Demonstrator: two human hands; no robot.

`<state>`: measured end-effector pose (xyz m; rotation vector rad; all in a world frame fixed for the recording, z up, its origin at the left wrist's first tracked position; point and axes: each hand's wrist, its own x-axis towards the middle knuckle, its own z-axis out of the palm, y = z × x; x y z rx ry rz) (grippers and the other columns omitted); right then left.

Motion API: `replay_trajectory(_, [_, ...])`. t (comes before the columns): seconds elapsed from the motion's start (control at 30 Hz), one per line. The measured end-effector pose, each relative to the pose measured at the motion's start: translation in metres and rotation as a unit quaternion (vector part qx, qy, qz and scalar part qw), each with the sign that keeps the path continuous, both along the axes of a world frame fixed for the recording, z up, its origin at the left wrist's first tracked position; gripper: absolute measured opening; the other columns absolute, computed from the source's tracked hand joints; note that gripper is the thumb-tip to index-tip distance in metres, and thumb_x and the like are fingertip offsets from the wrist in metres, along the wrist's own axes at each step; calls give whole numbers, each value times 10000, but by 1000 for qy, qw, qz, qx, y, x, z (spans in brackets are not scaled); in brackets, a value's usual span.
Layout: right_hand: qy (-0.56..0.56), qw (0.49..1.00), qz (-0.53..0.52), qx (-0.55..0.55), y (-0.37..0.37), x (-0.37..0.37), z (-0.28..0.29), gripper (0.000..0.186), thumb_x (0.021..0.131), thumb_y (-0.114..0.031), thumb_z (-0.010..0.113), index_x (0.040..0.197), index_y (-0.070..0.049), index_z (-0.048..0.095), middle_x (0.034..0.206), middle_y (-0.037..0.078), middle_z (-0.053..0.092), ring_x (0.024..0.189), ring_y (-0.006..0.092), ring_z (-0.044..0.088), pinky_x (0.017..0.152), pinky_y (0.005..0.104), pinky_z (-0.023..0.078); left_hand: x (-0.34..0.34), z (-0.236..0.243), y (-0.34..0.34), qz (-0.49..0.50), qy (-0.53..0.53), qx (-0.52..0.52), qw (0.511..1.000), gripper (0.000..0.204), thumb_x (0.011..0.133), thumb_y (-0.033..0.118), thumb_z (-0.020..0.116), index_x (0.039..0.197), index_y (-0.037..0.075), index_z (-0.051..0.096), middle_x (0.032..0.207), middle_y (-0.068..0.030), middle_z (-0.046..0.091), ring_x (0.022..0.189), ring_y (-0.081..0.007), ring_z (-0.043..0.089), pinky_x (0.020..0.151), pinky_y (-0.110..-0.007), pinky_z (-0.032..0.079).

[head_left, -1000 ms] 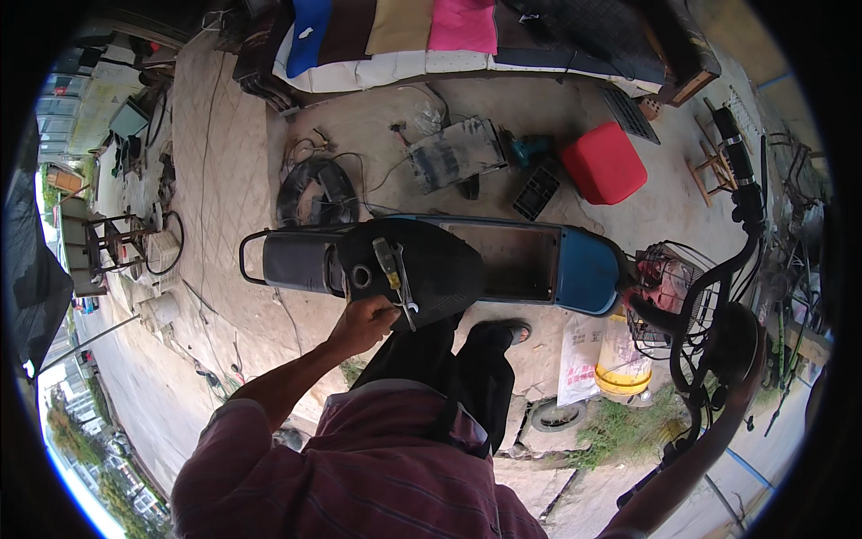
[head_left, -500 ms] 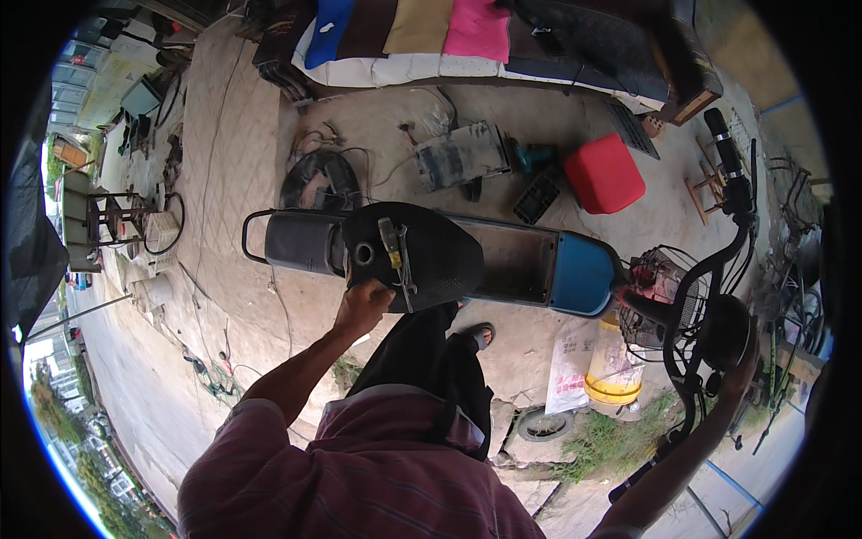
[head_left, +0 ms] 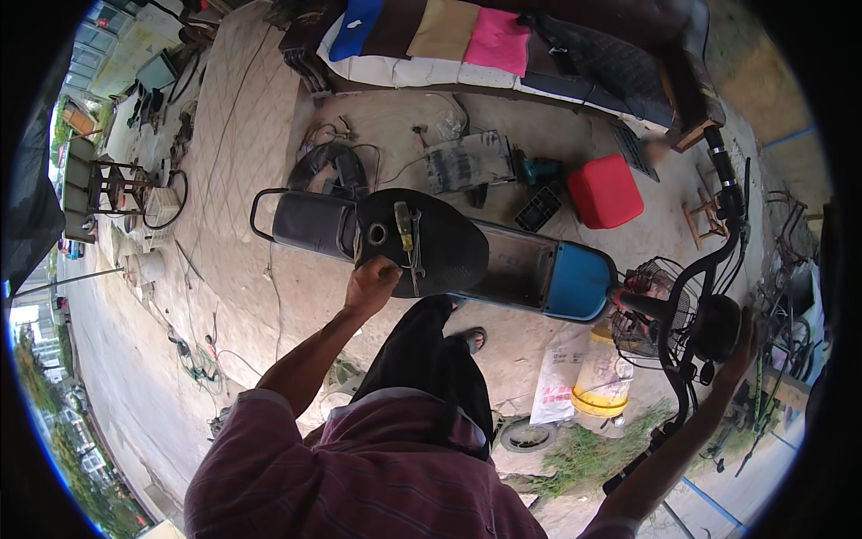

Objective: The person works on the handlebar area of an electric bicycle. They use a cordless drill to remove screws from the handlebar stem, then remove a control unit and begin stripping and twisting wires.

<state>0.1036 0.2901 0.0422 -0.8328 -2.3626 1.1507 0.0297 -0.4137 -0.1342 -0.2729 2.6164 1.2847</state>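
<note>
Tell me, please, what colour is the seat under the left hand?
Black: the seat is a plain dark pad with tools lying on it, seen in the head view, the left hand at its edge.

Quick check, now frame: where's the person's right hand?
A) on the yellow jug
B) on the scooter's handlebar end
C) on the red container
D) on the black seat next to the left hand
B: the right hand is stretched out to the handlebar end at the scooter's front, while the left hand is on the black seat beside the tools lying there.
</note>
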Motion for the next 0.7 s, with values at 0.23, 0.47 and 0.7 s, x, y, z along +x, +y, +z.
replay_trajectory(0.23, [-21,982,78,173,6,7,-3,491,1031,-367,506,1300,27,620,1261,165,641,1176,261,585,1033,357,407,-19,-14,41,21,-6,-155,988,288,820,315,759,852,44,667,791,-133,720,783,-329,714,671,-423,539])
replay_trajectory(0.47, [-26,992,17,123,-43,-9,20,475,1012,-391,542,1131,49,673,1047,139,664,960,231,578,920,356,427,-8,-12,23,-3,68,-131,989,211,863,264,715,832,73,631,759,-157,687,760,-396,676,625,-485,504])
replay_trajectory(0.7, [-6,1000,-21,0,-42,-12,18,466,1004,-368,553,1135,61,679,1033,181,682,920,241,600,879,366,446,-5,-16,-1,29,108,-193,975,201,871,268,721,874,86,637,786,-163,691,767,-418,669,641,-498,511])
